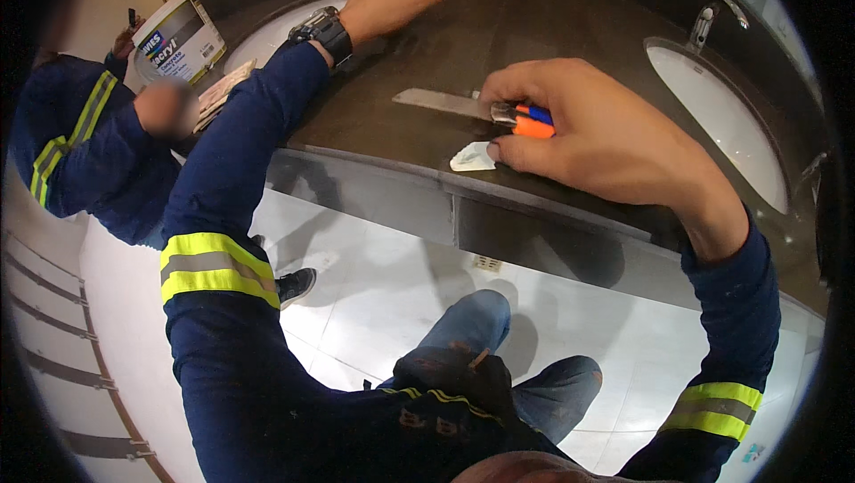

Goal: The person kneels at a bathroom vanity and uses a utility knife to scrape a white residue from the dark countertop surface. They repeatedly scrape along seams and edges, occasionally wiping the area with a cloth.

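My right hand is closed around a tool with an orange and blue handle and a metal collar. A long, flat greyish strip lies against the collar end; I cannot tell if it is joined to the tool. Under my right thumb is a small white pointed piece, close to the front edge of the dark countertop. My left hand, with a black watch at the wrist, reaches over the counter's far left part. Its fingers are apart, and nothing is in it.
Two white basins are set in the counter, with a chrome faucet behind the right one. At the left, a co-worker in a dark sleeve is beside a white bucket and a folded, pale stack. White tiles lie below.
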`<action>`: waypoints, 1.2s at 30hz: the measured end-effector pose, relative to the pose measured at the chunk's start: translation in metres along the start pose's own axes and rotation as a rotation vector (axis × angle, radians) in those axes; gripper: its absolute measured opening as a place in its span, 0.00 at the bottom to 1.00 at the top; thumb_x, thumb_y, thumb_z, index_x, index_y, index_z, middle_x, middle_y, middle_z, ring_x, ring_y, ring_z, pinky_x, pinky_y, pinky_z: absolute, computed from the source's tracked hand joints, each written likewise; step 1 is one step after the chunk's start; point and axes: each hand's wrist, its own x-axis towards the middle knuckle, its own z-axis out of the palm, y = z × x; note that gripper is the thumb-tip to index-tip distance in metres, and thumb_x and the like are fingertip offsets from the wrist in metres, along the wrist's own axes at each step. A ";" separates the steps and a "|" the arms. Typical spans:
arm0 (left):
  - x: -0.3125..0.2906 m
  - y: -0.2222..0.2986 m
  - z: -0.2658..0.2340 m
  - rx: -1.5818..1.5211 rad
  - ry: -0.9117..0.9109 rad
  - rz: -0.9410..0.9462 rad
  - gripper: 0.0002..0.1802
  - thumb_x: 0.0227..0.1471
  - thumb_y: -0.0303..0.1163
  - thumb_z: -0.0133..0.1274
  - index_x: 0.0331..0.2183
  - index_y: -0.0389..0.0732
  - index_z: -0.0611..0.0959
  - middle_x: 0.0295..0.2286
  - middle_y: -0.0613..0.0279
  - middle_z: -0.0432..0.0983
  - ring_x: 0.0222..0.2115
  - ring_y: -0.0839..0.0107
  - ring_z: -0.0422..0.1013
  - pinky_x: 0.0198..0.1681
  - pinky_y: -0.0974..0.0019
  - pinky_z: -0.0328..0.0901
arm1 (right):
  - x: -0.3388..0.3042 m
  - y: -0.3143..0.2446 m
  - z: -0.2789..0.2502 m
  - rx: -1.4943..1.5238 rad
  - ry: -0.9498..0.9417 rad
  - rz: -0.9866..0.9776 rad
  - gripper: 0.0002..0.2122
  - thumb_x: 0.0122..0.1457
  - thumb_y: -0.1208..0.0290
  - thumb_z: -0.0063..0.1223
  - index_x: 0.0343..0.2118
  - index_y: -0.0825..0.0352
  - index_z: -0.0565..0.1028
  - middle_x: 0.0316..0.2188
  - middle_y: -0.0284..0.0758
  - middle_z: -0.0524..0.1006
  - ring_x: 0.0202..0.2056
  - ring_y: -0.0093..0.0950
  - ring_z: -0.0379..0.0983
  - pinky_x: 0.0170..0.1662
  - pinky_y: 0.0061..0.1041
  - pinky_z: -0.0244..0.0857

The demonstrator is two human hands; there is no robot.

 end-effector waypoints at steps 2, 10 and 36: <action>0.007 -0.001 -0.003 -0.007 -0.036 0.012 0.28 0.55 0.48 0.60 0.49 0.36 0.82 0.49 0.42 0.73 0.49 0.44 0.72 0.55 0.50 0.67 | 0.007 -0.005 -0.001 0.024 -0.062 -0.028 0.16 0.56 0.67 0.60 0.42 0.74 0.79 0.34 0.49 0.81 0.37 0.44 0.78 0.45 0.36 0.69; 0.010 -0.031 0.003 0.006 -0.086 0.129 0.29 0.54 0.48 0.61 0.48 0.35 0.82 0.46 0.42 0.74 0.50 0.44 0.72 0.55 0.50 0.67 | 0.036 -0.008 -0.012 -0.023 -0.344 -0.097 0.09 0.54 0.73 0.60 0.36 0.70 0.77 0.29 0.39 0.76 0.32 0.31 0.71 0.40 0.30 0.66; 0.011 -0.009 -0.012 -0.019 -0.235 0.159 0.31 0.56 0.52 0.60 0.50 0.35 0.82 0.42 0.42 0.75 0.42 0.47 0.75 0.46 0.52 0.70 | 0.020 0.044 -0.057 -0.186 -0.213 0.257 0.08 0.55 0.70 0.58 0.36 0.68 0.78 0.28 0.32 0.76 0.33 0.22 0.72 0.41 0.26 0.67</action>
